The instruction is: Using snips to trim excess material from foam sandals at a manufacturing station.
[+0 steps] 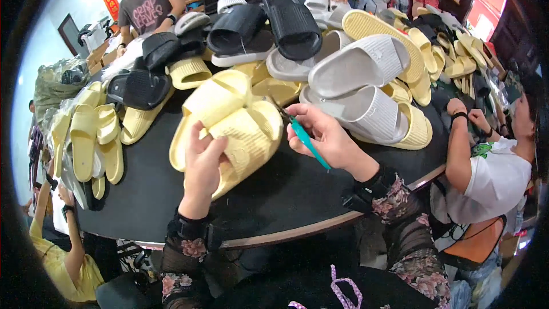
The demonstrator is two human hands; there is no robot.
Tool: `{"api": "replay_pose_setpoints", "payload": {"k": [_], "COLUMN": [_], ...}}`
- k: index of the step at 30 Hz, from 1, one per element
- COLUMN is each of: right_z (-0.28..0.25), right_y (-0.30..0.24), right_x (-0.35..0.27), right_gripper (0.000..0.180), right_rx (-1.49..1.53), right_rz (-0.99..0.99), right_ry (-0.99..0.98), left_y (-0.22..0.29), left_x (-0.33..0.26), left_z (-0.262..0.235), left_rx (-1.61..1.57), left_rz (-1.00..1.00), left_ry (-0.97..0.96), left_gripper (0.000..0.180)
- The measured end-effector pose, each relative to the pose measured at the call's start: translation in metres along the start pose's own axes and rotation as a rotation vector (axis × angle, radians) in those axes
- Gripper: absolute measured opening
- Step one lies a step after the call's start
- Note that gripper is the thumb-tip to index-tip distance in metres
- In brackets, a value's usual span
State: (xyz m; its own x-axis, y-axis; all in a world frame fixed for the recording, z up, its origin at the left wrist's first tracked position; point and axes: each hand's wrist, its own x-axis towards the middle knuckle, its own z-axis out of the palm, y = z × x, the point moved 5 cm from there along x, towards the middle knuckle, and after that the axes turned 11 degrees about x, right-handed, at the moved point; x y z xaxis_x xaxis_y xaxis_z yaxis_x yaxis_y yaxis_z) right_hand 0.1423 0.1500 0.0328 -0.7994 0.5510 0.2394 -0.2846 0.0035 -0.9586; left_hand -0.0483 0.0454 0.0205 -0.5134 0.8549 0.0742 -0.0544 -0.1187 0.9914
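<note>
My left hand (201, 160) grips a pair of pale yellow slide slippers (246, 151), thumb and fingers closed on the ribbed strap of the nearer one. The pair is held above the black table, soles partly side by side. My right hand (329, 140) is closed round teal-handled thread snips (307, 143), whose dark tip points at the right edge of the slippers. Whether the tip touches them I cannot tell. Just beyond my right hand lie grey slippers (366, 111) stacked over yellow ones.
A heap of black slippers (293, 26), grey and yellow ones covers the table's far side. More yellow slippers (84, 137) lie at the left. The black table (309, 200) has a curved wooden edge near me. A person in a white shirt (494, 177) works at the right; others stand behind.
</note>
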Motion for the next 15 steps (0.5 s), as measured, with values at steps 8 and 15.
{"api": "replay_pose_setpoints", "payload": {"k": [8,15], "right_z": [-0.004,0.011], "right_y": [0.014,0.020], "right_x": [-0.002,-0.011], "right_gripper": [0.044,0.041], "right_rx": [-0.084,-0.222], "right_rz": [0.057,0.140], "right_ry": [0.016,-0.034], "left_y": [0.011,0.015], "left_x": [-0.003,-0.012], "left_z": [-0.009,-0.009], "left_rx": [0.017,0.129], "left_rz": [0.126,0.230], "left_ry": [0.102,0.193], "left_gripper": [0.046,0.051]}}
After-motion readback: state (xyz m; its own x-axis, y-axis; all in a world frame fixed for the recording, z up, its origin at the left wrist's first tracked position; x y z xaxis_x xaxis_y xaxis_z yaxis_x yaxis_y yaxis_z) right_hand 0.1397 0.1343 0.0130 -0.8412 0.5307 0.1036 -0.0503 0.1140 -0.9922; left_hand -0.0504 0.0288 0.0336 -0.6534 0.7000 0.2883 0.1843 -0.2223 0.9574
